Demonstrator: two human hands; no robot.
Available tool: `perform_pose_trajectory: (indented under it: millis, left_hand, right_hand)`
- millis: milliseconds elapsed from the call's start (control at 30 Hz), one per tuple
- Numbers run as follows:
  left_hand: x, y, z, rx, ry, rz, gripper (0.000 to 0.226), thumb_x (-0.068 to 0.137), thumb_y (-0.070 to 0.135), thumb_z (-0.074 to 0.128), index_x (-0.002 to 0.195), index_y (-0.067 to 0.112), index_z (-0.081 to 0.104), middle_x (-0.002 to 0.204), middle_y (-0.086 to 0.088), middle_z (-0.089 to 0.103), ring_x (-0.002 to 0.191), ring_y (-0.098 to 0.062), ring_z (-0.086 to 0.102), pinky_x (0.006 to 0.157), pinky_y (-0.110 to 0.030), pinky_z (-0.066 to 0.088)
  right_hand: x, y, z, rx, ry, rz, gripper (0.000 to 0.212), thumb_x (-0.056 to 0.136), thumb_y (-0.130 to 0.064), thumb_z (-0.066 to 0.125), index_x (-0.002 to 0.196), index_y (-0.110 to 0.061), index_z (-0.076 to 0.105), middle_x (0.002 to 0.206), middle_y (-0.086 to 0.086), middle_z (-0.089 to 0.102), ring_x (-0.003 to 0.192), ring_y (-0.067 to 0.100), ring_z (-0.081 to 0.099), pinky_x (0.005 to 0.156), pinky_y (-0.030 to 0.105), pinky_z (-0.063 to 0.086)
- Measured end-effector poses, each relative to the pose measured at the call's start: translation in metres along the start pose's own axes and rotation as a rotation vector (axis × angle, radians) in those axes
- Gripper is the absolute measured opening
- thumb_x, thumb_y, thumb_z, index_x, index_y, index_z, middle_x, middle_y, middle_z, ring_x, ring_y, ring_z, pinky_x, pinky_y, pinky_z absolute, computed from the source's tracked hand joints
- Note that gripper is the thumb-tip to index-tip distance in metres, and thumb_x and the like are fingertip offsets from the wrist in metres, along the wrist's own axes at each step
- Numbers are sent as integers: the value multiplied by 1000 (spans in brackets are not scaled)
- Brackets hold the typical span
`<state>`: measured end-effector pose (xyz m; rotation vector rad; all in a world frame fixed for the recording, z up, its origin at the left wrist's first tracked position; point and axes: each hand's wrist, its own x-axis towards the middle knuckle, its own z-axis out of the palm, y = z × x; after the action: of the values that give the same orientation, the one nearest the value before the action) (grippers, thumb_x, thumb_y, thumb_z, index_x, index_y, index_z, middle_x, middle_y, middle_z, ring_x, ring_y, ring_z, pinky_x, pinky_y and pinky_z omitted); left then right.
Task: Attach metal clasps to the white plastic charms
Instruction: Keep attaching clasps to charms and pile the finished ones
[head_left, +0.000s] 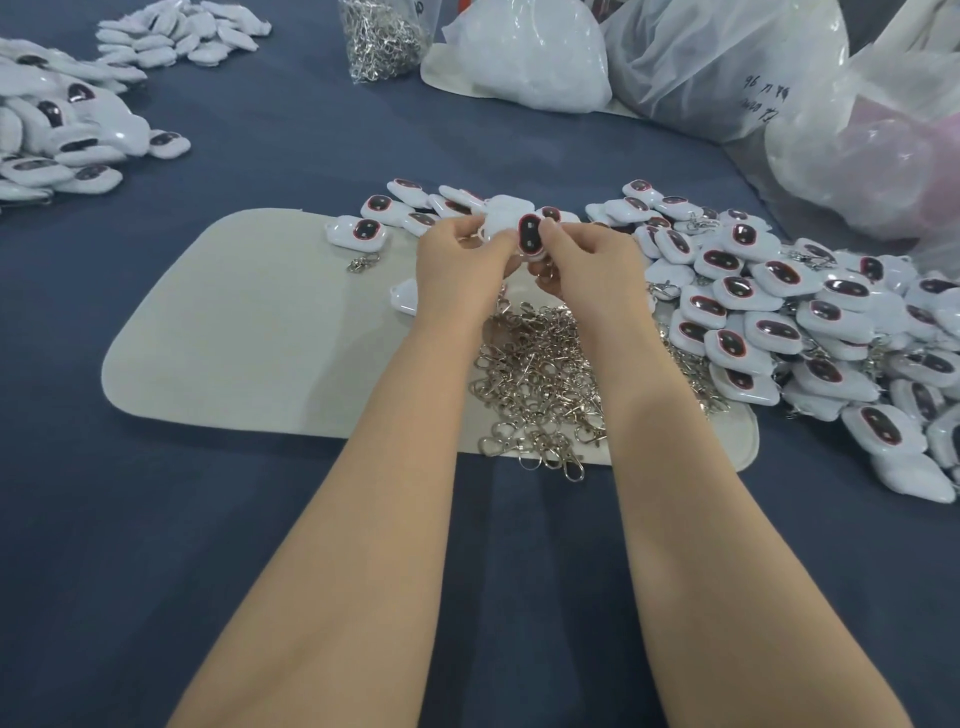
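A dark blue counter (260, 519) spreads out before you, with a pale mat (234, 338) laid on it. Above the mat's far edge, your left hand (457, 260) and right hand (587, 260) meet around one white charm (530, 236), its dark, red-rimmed oval turned toward you. Both grips are closed on it, fingers curled and pinching from either side. Whether a clasp is caught there too, you cannot tell. A loose pile of metal clasps (540, 374) lies on the mat between your forearms. A heap of charms (779, 322) covers the counter to your right, and further piles (62, 135) lie far left. At the far edge stand plastic bags (727, 62) and a bag of clasps (382, 41).
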<state>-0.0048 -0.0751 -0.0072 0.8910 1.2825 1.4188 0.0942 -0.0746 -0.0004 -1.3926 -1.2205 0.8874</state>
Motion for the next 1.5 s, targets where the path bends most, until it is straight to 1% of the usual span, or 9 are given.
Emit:
perform_pose_trajectory:
  millis: [133, 333, 500, 733, 833, 967, 1100, 1300, 1500]
  left_hand:
    - [-3, 4, -3, -133, -31, -39, 13, 85, 3, 63, 74, 9, 64, 90, -14, 67, 76, -14, 64, 84, -26, 56]
    - [-1, 9, -1, -176, 37, -41, 5, 91, 17, 55, 88, 17, 58, 88, -4, 60, 76, -16, 53, 68, -25, 46]
    - [-2, 8, 1, -368, -28, -127, 23, 100, 10, 39, 120, 1, 47, 112, -19, 60, 70, -18, 70, 59, -26, 57]
    - [0, 2, 2, -94, -28, -57, 23, 99, 21, 45, 106, 3, 57, 74, -4, 70, 41, -5, 54, 43, -17, 45]
    - [-1, 2, 1, 5, -32, 3, 15, 93, 20, 49, 85, 12, 58, 66, 5, 70, 42, -5, 51, 45, -17, 44]
    - [-6, 4, 2, -77, -41, 2, 9, 93, 15, 53, 99, 8, 54, 69, -2, 67, 54, -10, 66, 53, -22, 53]
    - [-8, 3, 3, 24, -41, 125, 22, 97, 10, 44, 114, 22, 50, 102, 1, 59, 60, -15, 70, 54, -23, 53]
    - [-6, -2, 5, 313, -77, 291, 34, 96, 5, 35, 113, 20, 61, 122, -3, 50, 108, -30, 61, 94, -46, 50]
    - [-5, -4, 6, 347, -79, 285, 23, 97, 11, 40, 96, 22, 60, 121, -12, 53, 90, -24, 68, 73, -33, 57]
  right_hand:
    - [0, -3, 0, 164, -51, 81, 27, 90, 3, 47, 76, -10, 68, 69, 5, 60, 62, 11, 54, 66, 22, 50]
    - [3, 2, -1, 92, 15, 58, 26, 91, 3, 47, 111, -8, 60, 82, 2, 65, 66, 8, 60, 66, 18, 49]
    - [2, 2, -3, 61, 42, 34, 29, 88, 2, 48, 108, -12, 64, 87, 5, 71, 64, 5, 60, 67, 24, 49]
    - [3, 2, -2, 67, 79, 21, 27, 89, 0, 52, 115, -5, 61, 88, 2, 70, 71, 5, 64, 74, 19, 53]
    - [3, 1, -2, 55, 96, 12, 20, 88, -2, 57, 106, -6, 65, 84, 3, 69, 65, 6, 61, 79, 27, 54]
    - [3, 1, -3, 65, 102, -3, 15, 88, -2, 56, 89, -16, 62, 77, -1, 65, 72, 12, 62, 87, 39, 54]
    - [3, 1, -3, 26, 105, -33, 17, 87, -3, 58, 94, -16, 66, 79, -5, 64, 70, 6, 62, 87, 36, 54]
    - [0, 1, -1, -19, 141, -125, 15, 87, -6, 60, 97, -16, 64, 88, 0, 68, 83, 11, 65, 83, 29, 54]
    - [0, 0, 0, -51, 157, -202, 15, 86, -3, 60, 93, -16, 63, 87, -2, 67, 85, 9, 64, 77, 17, 50]
